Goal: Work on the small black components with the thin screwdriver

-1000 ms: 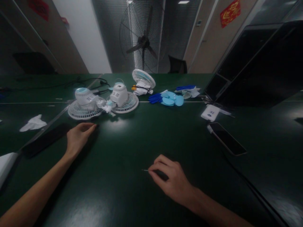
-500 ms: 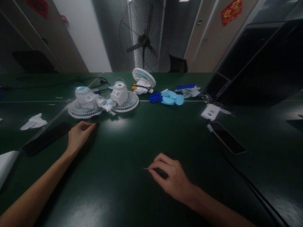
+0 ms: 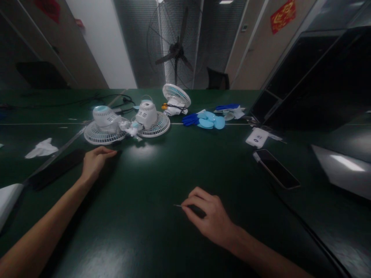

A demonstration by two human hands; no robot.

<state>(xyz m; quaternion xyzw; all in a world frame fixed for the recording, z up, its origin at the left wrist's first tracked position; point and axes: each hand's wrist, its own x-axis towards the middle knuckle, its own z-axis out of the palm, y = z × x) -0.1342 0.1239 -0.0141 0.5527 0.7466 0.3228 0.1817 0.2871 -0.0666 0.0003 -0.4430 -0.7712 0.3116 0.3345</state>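
Note:
My right hand [image 3: 210,216] is over the near middle of the green table, its thumb and forefinger pinched on a thin metal pin [image 3: 177,205]. The pin points left, and its other end is hidden in the hand. On the left, my left hand [image 3: 97,158] rests low by the table with thumb and fingertips pressed together. Whatever lies between those fingertips is too small and dark to make out. Just beyond it a white fan [image 3: 106,125] lies grille down, beside a second white fan [image 3: 149,119]. A long black flat object [image 3: 58,170] lies beside the left wrist.
A third fan [image 3: 176,98], blue gloves [image 3: 190,119] and light-blue fan blades [image 3: 211,120] lie further back. To the right are a white card-like item [image 3: 257,138], a phone [image 3: 277,168], a black cable [image 3: 307,227] and a pale glossy panel [image 3: 336,166]. White cloth [image 3: 42,148] lies left.
My left hand's fingers have flattened and closed slightly at the same spot. The right hand holds still with the pin. A pale glossy panel now shows at the right, where it was dark before.

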